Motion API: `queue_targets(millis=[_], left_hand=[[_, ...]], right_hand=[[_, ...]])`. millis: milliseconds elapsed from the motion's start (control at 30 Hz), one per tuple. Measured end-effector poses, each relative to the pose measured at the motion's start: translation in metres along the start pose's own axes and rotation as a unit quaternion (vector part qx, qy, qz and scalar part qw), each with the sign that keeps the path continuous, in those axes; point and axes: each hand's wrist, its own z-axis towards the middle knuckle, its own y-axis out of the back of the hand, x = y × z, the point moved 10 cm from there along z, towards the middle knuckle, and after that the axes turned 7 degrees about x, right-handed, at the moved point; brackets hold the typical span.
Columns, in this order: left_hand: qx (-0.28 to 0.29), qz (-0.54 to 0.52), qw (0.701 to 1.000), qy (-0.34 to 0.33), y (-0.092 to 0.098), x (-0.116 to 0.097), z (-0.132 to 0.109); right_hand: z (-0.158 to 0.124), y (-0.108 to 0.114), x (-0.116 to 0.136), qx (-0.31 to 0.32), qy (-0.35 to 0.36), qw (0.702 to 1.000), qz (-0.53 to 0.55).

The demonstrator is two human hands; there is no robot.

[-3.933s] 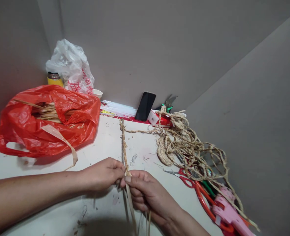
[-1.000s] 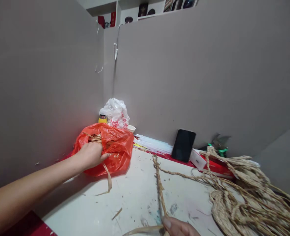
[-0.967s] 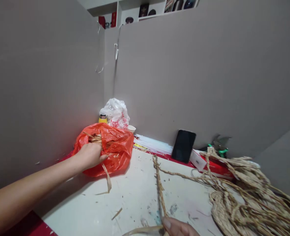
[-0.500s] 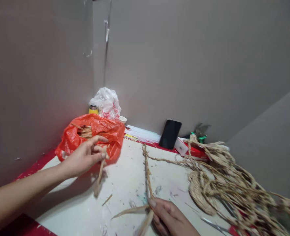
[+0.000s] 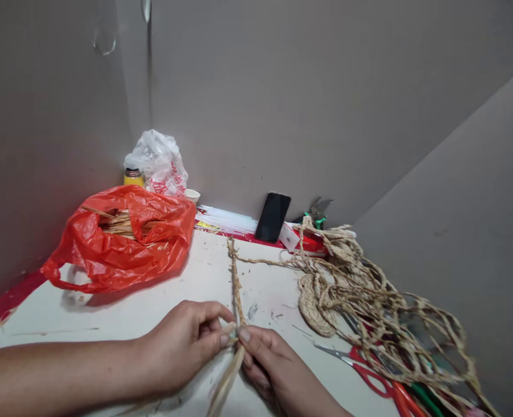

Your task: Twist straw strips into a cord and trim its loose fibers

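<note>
A braided straw cord (image 5: 236, 278) runs across the white table (image 5: 152, 301) from the far edge toward me. At its near end my left hand (image 5: 185, 341) and my right hand (image 5: 268, 365) meet, both pinched shut on the braid's end and on a flat straw strip (image 5: 226, 379) that trails down toward me. The cord's far end bends right into a tangled heap of braided straw (image 5: 360, 289).
A red plastic bag (image 5: 121, 243) full of straw strips lies at the left. Behind it stand a yellow jar (image 5: 133, 177), a white bag (image 5: 158, 159) and a small cup (image 5: 192, 196). A black phone (image 5: 272, 216) leans on the grey wall; red scissors (image 5: 369, 373) lie at the right.
My left hand left the red bag with a straw strip and came back to the braid's end beside my right hand. The view dropped toward the table.
</note>
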Motion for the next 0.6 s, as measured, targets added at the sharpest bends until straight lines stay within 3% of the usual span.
queue_targets(millis=[133,300,500,600], left_hand=[[-0.034,-0.016,0.999,0.002,0.001,0.009,0.000],[-0.047,0.015,0.997,-0.063,0.001,0.000,0.002],[-0.008,-0.114,0.993,0.034,-0.013,0.030,0.006],[-0.006,-0.173,0.983,0.052,-0.016,0.037,0.007]], right_hand=[[0.001,0.001,-0.003,0.002,0.004,1.000,0.013],[0.002,0.002,-0.007,0.005,0.002,0.999,0.035],[0.003,0.002,-0.008,0.007,0.006,0.999,0.036],[0.003,0.003,-0.008,0.005,0.007,0.999,0.033]])
